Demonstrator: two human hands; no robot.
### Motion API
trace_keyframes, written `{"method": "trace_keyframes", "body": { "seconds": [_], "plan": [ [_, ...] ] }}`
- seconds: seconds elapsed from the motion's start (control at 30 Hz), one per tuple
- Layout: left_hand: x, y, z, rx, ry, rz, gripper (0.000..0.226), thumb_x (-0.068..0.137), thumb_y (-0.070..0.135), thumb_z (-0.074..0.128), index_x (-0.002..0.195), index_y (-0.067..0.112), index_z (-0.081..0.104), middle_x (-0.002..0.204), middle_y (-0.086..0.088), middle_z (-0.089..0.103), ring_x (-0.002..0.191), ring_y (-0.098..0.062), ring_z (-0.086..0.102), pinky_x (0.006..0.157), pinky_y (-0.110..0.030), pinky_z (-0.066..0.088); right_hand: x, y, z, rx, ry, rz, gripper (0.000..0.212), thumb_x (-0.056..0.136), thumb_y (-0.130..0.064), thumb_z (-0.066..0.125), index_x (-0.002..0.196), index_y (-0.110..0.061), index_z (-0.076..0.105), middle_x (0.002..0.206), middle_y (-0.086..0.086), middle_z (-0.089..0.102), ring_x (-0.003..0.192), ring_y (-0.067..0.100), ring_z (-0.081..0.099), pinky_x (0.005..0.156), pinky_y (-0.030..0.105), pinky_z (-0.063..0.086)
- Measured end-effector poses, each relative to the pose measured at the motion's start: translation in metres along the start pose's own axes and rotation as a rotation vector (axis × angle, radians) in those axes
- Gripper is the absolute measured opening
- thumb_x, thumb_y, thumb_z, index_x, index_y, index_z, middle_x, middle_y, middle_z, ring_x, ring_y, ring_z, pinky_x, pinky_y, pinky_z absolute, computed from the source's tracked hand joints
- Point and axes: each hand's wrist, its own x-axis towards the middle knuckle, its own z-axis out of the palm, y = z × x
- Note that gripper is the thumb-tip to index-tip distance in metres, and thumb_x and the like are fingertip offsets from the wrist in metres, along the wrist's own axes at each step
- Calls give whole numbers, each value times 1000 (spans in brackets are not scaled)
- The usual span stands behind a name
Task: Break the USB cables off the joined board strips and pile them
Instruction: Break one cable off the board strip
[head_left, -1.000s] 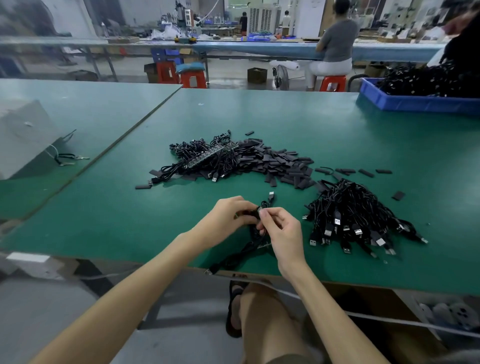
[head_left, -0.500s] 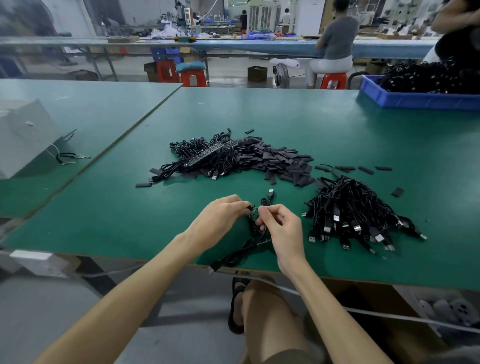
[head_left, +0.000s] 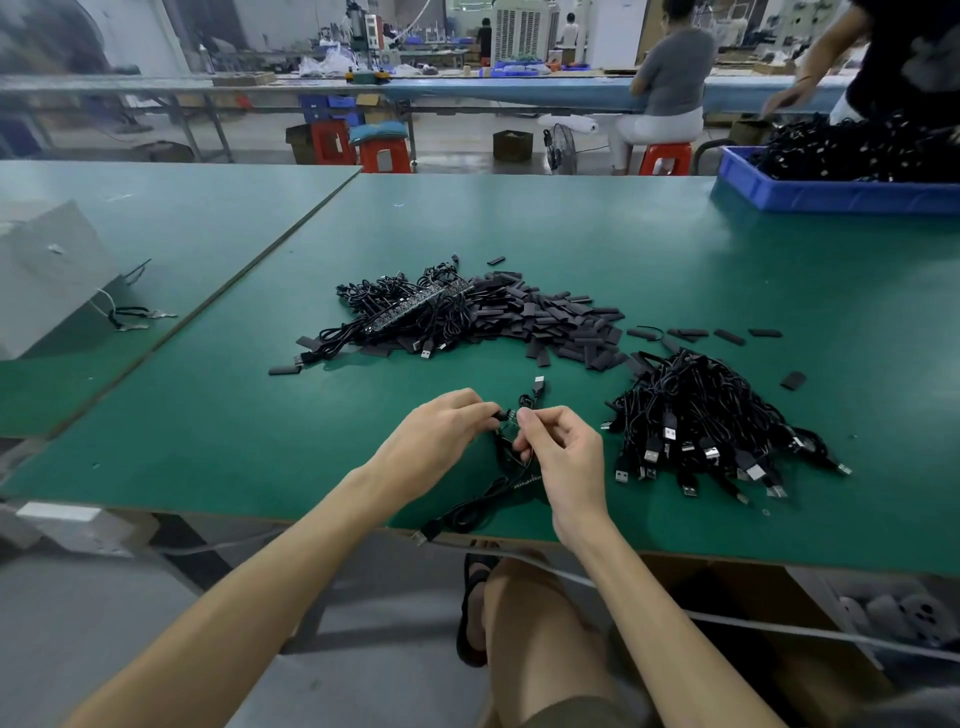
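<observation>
**Both hands pinched on one joined strip of USB cables**

We hold our left hand and our right hand fingertip to fingertip, low over the near part of the green worktop. Both are clamped in a pinch on the same small dark piece of board strip, the left from one side and the right from the other. We cannot tell whether that piece has parted.

From under the hands, the strip's black USB cables trail toward us, and one plug reaches the worktop's near edge. A single silver plug stands up just beyond our fingertips.

Just to the right of the right hand lies the pile of separated cables, its plugs fanned toward us. Beyond both hands, well apart from them, sits a heap of joined cables with a long strip lying across it. On its right side the heap merges into a spread of flat black pieces.

Far beyond the right hand, a blue bin holds more black cables. Far out to the left of the left hand stands a white box.
</observation>
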Motion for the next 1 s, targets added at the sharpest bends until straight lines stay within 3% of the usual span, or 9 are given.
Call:
{"method": "trace_keyframes", "body": {
  "seconds": [0.07, 0.13, 0.33, 0.43, 0.57, 0.63, 0.83, 1.0],
  "plan": [
    [1, 1, -2, 48, 6, 17, 23, 99, 10, 63, 121, 6, 68, 101, -3, 64, 87, -16, 63, 78, -34, 56, 0, 0, 0, -3, -4, 1, 15, 95, -25, 73, 86, -14, 73, 70, 2, 72, 64, 10, 64, 63, 23, 53],
    [2, 1, -4, 99, -10, 43, 23, 99, 14, 63, 120, 6, 68, 101, -6, 63, 90, -22, 62, 78, -40, 56, 0, 0, 0, -17, -5, -2, 15, 94, -25, 74, 84, -14, 73, 68, 2, 72, 63, 10, 64, 62, 22, 53],
    [0, -2, -19, 258, -198, 163, 43, 93, -6, 59, 134, 10, 58, 114, -5, 55, 109, -20, 50, 86, -31, 50, -2, 1, 1, -74, -69, -12, 17, 94, -24, 75, 79, -17, 74, 64, 4, 70, 58, 11, 61, 58, 24, 51],
    [2, 0, -24, 274, -212, 173, 40, 94, -5, 54, 132, 8, 58, 114, -7, 55, 109, -22, 50, 85, -33, 50, -2, -1, 2, -72, -92, -1, 13, 93, -27, 76, 85, -16, 75, 69, 4, 74, 61, 11, 64, 61, 26, 53],
    [3, -3, -24, 232, -179, 102, 50, 86, -16, 48, 130, 5, 60, 113, -10, 55, 107, -25, 51, 82, -43, 52, 0, -1, 1, -53, -90, 49, 18, 100, -38, 64, 105, -21, 71, 89, 1, 79, 80, 13, 72, 77, 28, 57],
    [3, -7, -21, 198, -161, 55, 42, 92, -15, 50, 127, 4, 61, 112, -10, 56, 107, -25, 52, 85, -43, 52, 2, -1, 1, -52, -97, 58, 19, 108, -29, 53, 108, -21, 70, 94, 2, 79, 84, 16, 73, 84, 33, 57],
    [0, -7, -22, 143, -122, 79, 25, 97, -4, 56, 119, 1, 67, 103, -13, 62, 94, -30, 62, 78, -48, 54, 1, -3, -2, 35, -134, 28, 11, 102, -15, 61, 102, -10, 71, 82, 1, 78, 71, 12, 70, 74, 23, 56],
    [0, 3, -26, 192, -114, 154, 26, 96, -4, 59, 120, 4, 68, 106, -9, 66, 94, -28, 62, 76, -41, 55, 1, -4, -2, 109, -150, 55, 8, 98, -9, 66, 101, -3, 70, 81, 4, 78, 71, 12, 71, 69, 20, 56]
  ]
}}
